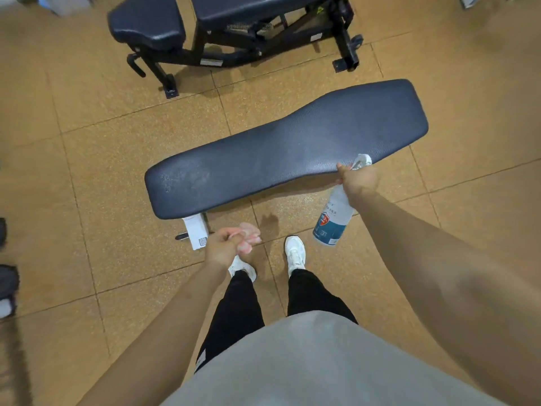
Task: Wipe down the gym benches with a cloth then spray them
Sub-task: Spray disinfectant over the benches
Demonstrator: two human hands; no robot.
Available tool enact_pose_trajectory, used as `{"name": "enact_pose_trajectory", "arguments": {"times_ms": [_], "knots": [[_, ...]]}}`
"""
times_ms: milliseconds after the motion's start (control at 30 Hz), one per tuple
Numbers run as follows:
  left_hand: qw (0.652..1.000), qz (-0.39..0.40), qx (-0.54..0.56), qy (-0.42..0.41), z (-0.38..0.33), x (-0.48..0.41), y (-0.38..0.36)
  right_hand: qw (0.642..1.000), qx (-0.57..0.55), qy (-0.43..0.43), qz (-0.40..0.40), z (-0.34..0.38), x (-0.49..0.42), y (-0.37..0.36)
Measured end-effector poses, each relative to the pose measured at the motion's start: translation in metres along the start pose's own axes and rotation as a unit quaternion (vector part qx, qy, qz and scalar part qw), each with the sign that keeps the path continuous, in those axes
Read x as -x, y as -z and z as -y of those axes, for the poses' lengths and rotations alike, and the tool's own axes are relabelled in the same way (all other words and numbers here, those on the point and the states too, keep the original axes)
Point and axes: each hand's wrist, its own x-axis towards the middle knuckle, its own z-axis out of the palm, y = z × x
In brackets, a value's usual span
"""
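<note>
A flat dark-blue gym bench (287, 148) lies across the middle of the view, with a pale misty patch on its pad. My right hand (358, 180) grips the neck of a white spray bottle (333, 218) with a blue label, its nozzle at the bench's near edge toward the right end. My left hand (225, 246) holds a bunched pale pink cloth (248, 237) below the bench's near-left end, above my shoes.
A second dark bench (231, 22) on a black frame stands at the top. The floor is tan rubber tile (117, 171). A white tag (196, 231) hangs from the near bench's leg. Dark objects (7, 282) sit at the left edge.
</note>
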Motion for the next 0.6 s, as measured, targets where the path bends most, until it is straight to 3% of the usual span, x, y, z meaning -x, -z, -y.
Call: {"name": "enact_pose_trajectory", "arguments": {"times_ms": [333, 600], "knots": [[0.998, -0.013, -0.066, -0.019, -0.019, 0.021, -0.074, 0.993, -0.084, -0.058, -0.059, -0.037, -0.055, 0.099], [1.000, -0.007, -0.025, -0.012, -0.019, 0.035, -0.070, 0.995, -0.073, -0.050, -0.052, -0.047, -0.035, 0.100]]}}
